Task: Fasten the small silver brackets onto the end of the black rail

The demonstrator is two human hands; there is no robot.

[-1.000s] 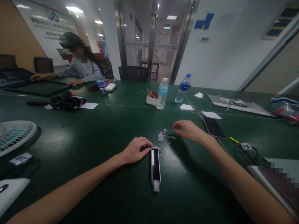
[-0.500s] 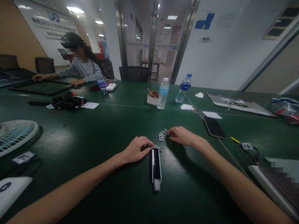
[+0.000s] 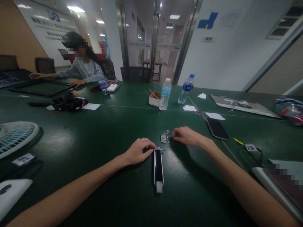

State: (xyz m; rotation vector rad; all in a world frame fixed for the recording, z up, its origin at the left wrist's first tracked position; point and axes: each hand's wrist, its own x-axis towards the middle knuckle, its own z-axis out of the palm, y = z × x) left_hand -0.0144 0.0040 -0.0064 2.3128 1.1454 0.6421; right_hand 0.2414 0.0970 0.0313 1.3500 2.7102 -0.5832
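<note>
My left hand (image 3: 140,152) is closed, thumb and fingertips pinching the far end of a long narrow black piece with white edges (image 3: 158,167). It lies lengthwise before me, a grey tab at its near end and a thin metal part across its far end. My right hand (image 3: 186,136) has its fingertips pressed together down at the table; whatever is between them is hidden. Just left of these fingertips lie several small metal rings or nuts (image 3: 166,133). Beside them sits a small metal plate with holes (image 3: 163,138), beyond the narrow piece.
Beyond stand a white-capped bottle (image 3: 165,96), a blue-capped bottle (image 3: 186,90) and a small box (image 3: 154,100). A phone (image 3: 217,128) lies right, a white fan (image 3: 17,137) left. Another person (image 3: 81,67) sits at the far left by a black frame (image 3: 42,92).
My right hand has shifted slightly right and away from the plate, uncovering small rings on the table. The left hand and the narrow piece stay put.
</note>
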